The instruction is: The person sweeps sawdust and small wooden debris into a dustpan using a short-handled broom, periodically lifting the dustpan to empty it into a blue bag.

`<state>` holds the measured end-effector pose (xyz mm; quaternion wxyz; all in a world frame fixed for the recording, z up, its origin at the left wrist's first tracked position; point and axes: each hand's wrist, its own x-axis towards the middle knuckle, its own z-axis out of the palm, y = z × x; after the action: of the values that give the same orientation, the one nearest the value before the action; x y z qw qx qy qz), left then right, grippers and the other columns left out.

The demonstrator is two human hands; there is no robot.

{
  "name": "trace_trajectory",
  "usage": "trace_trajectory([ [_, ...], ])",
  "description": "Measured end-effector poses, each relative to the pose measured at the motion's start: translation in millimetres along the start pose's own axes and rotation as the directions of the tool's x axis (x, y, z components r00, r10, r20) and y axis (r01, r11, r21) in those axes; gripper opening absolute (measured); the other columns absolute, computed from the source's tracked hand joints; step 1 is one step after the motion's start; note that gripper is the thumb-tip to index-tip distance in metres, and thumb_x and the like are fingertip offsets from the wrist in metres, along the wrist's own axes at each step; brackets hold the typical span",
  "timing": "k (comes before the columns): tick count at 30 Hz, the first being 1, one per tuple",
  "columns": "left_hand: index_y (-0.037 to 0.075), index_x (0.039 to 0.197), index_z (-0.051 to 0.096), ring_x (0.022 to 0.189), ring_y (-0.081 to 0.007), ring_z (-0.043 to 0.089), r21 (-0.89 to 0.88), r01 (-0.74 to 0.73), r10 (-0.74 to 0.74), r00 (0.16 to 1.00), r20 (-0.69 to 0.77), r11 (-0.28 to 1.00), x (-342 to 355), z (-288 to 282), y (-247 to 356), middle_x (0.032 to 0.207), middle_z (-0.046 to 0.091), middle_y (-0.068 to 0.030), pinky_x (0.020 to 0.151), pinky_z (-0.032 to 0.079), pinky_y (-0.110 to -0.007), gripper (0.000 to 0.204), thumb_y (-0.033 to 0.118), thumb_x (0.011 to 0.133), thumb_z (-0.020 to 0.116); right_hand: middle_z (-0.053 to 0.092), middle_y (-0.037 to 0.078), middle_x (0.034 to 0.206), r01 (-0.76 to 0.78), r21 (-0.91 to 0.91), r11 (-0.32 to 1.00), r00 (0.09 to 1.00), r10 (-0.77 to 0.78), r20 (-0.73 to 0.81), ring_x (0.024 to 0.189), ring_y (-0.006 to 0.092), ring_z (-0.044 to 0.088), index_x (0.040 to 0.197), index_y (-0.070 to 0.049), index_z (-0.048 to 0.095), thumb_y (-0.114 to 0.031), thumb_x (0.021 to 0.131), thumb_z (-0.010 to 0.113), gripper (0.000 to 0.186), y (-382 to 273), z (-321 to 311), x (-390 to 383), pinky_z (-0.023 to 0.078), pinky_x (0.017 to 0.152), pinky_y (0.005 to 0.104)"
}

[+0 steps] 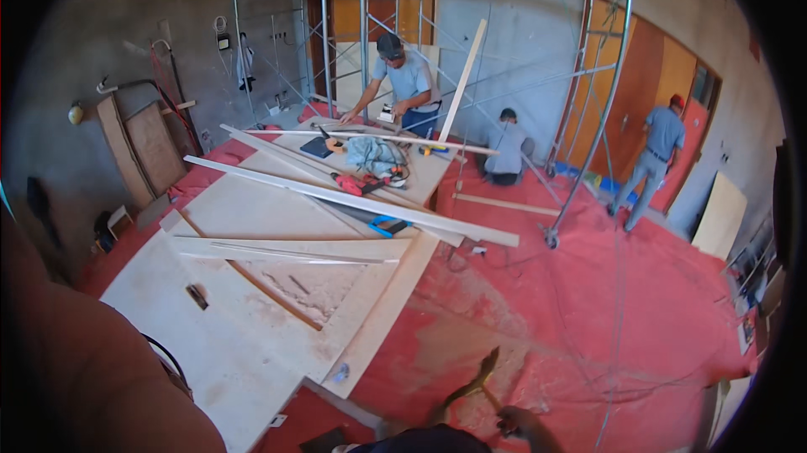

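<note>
The right hand (514, 423) curls shut around a wooden-handled tool (482, 383), any lettering too small to read.

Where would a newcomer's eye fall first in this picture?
Probably on the wide red floor covering, which fills much of the right half. Next come the silvery tubular scaffold at the back and the long pale wooden board lying across the beige worktop, left of centre. At the bottom edge, the right hand holds a wooden-handled tool with a curved yellowish head.
</note>
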<state>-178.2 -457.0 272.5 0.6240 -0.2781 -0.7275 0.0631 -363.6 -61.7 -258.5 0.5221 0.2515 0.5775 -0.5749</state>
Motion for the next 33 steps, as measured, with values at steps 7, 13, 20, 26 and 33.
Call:
trace_trajectory([
  [7, -0.003, 0.116, 0.046, 0.071, -0.0218, 0.053, -0.109, 0.029, -0.036, 0.997, -0.062, 0.994, -14, -22, 4, 0.085, 0.056, -0.0145, 0.062, 0.043, -0.033, 0.041, 0.019, 0.086, 0.062, 0.054, 0.014, 0.071, 0.179, 0.005, 0.984, 0.984, -0.180, 0.004, 0.054, 0.0242, 0.052, 0.096, -0.004, 0.049, -0.015, 0.084, 0.055, 0.018, 26, 39, -22, 0.044, 0.045, 0.0368],
  [13, -0.005, 0.117, 0.043, 0.076, -0.0243, 0.054, -0.268, 0.411, -0.407, 0.910, 0.072, 0.871, -128, 15, -15, 0.085, 0.058, -0.0156, 0.065, 0.045, -0.033, 0.048, 0.013, 0.081, 0.068, 0.053, 0.012, 0.076, 0.266, 0.182, 0.947, 0.963, -0.252, -0.095, 0.058, 0.0209, 0.054, 0.106, -0.006, 0.043, -0.003, 0.082, 0.051, 0.026, 41, 68, -52, 0.049, 0.050, 0.0340],
  [20, -0.003, 0.124, 0.044, 0.116, -0.0372, 0.045, 0.261, 0.866, -0.770, 0.196, 0.608, 0.427, -450, 59, 32, 0.122, 0.049, -0.0220, 0.097, 0.037, -0.042, 0.059, 0.017, 0.076, 0.071, 0.053, 0.011, 0.078, 0.264, 0.288, 0.921, 0.962, -0.272, -0.014, 0.058, 0.0167, 0.053, 0.101, -0.005, 0.041, -0.003, 0.082, 0.056, 0.024, 19, 115, -68, 0.047, 0.049, 0.0291],
  [26, -0.004, 0.113, 0.053, 0.110, -0.0356, 0.049, 0.420, 0.894, -0.794, -0.142, 0.591, 0.153, -556, 19, 191, 0.113, 0.054, -0.0231, 0.096, 0.038, -0.042, 0.047, 0.019, 0.075, 0.068, 0.050, 0.004, 0.069, 0.111, 0.449, 0.886, 0.979, -0.175, 0.103, 0.051, 0.0097, 0.048, 0.096, -0.005, 0.042, -0.012, 0.086, 0.056, 0.019, 20, 103, -70, 0.041, 0.045, 0.0221],
  [33, -0.002, 0.069, 0.062, 0.050, -0.0211, 0.059, 0.451, 0.767, -0.731, -0.612, 0.302, -0.456, -525, -8, 194, 0.051, 0.056, -0.0114, 0.048, 0.046, -0.033, 0.029, 0.025, 0.078, 0.067, 0.050, 0.002, 0.067, 0.022, 0.445, 0.895, 0.978, -0.112, 0.176, 0.052, 0.0079, 0.049, 0.093, -0.005, 0.042, -0.013, 0.087, 0.054, 0.015, 7, 117, -53, 0.041, 0.045, 0.0214],
])
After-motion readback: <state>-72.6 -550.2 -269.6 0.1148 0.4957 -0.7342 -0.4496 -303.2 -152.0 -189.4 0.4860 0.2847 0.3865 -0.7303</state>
